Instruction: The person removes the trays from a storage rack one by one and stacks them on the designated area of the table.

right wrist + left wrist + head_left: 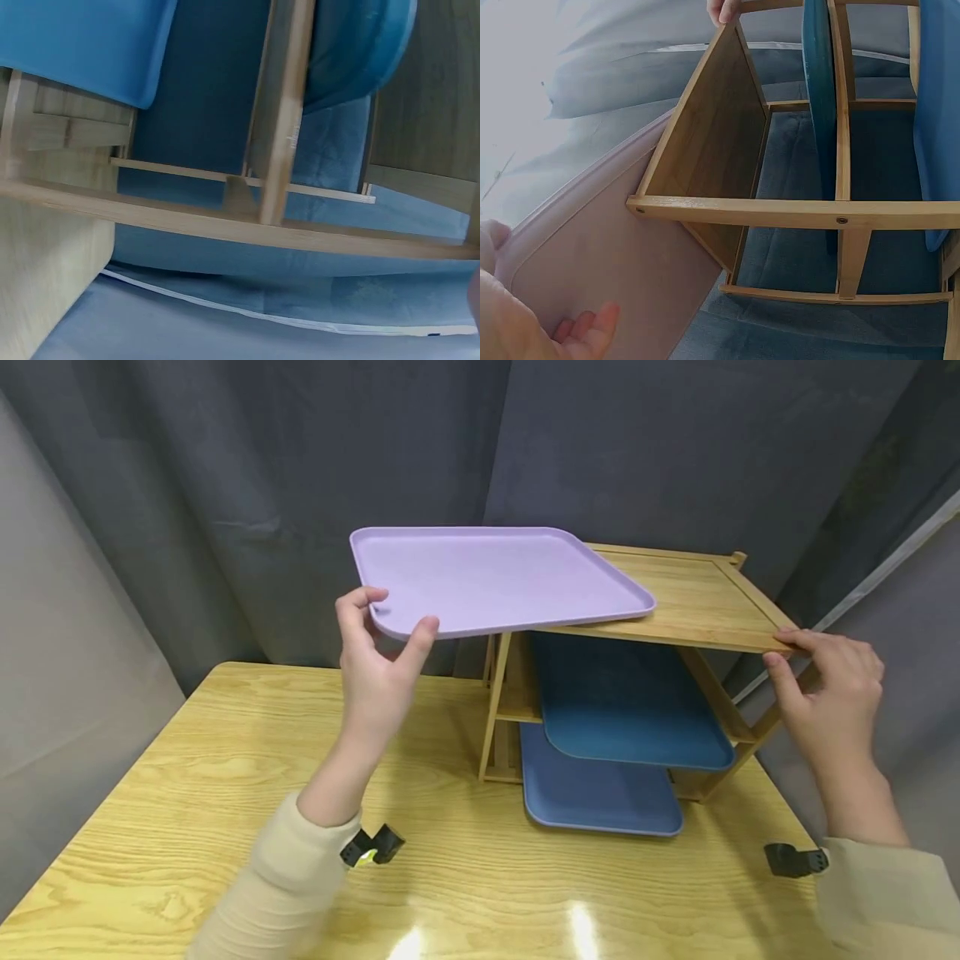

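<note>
One pale wooden surface [187, 793] carries everything, backed by grey curtains [225, 485]. On it stands a single three-tier bamboo rack [697, 602], the landmark here. There are three flat rectangular plastic trays: a lilac one [487, 578] on the rack's top tier, overhanging its left end well past the frame; a dark teal one [630, 706] on the middle tier; and a lighter blue one [600, 793] on the bottom tier, its front edge jutting forward of the rack.

Two hands are at work. The left hand [378, 664] is raised at the lilac tray's near left corner — thumb on the rim's upper face, fingers curled beneath — so it is clamped on that tray. In the left wrist view the fingertips [592, 330] lie flat against the lilac tray's [622, 255] underside. The right hand [828, 689] sits at the rack's front right corner, fingers bent over the edge of the top board, thumb below it, gripping the rack.

Both forearms wear cream sleeves [292, 877], each with a small black wrist clip [372, 847].

The rack's rear legs are hidden by the trays. The right wrist view shows only rack slats [281, 112] and blue tray undersides — the hand itself is barely in frame there.
</note>
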